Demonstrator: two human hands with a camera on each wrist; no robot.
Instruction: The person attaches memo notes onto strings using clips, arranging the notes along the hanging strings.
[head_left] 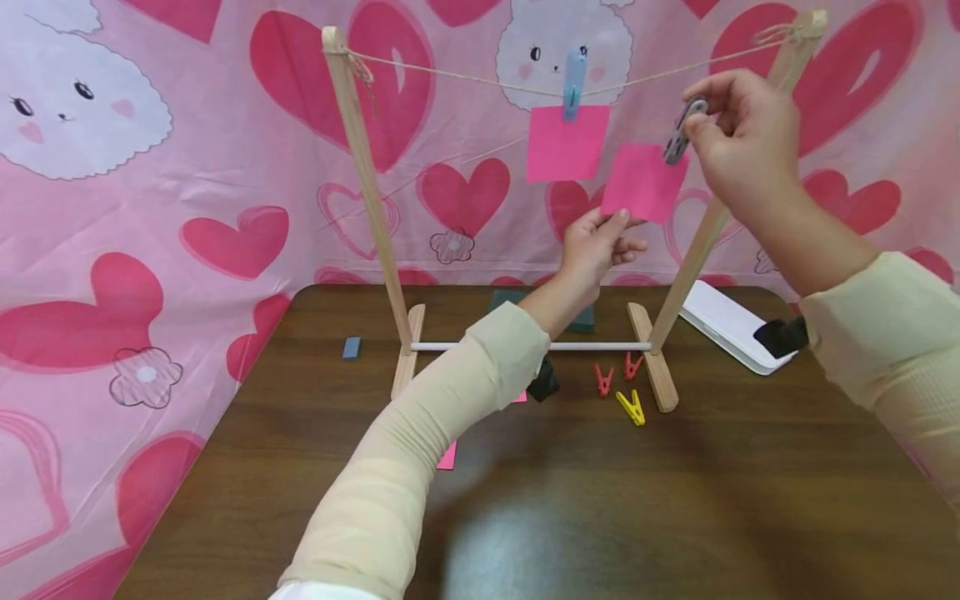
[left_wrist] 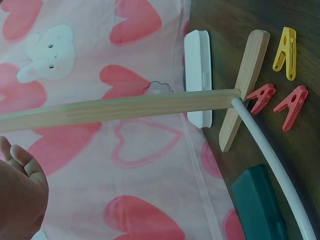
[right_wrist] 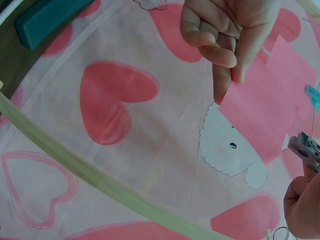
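Observation:
My left hand (head_left: 596,246) pinches the bottom edge of a pink square paper (head_left: 643,185) between thumb and finger. With my right hand (head_left: 750,137) I grip a grey clothespin (head_left: 677,137), whose lower end overlaps the paper's upper right corner in the head view. The right wrist view shows the grey clothespin (right_wrist: 306,150) near the paper (right_wrist: 265,107), and the left hand (right_wrist: 225,35) on the paper's other end. Beside them, another pink square paper (head_left: 566,154) hangs from the string (head_left: 465,77) by a light blue clothespin (head_left: 574,83).
The string spans two wooden posts (head_left: 367,167) joined low down by a white rod (head_left: 600,346). Two red clothespins (head_left: 603,380) and a yellow clothespin (head_left: 632,408) lie on the table (head_left: 600,517). A white case (head_left: 731,325), a dark green box (left_wrist: 257,202) and a small blue block (head_left: 352,348) lie farther back.

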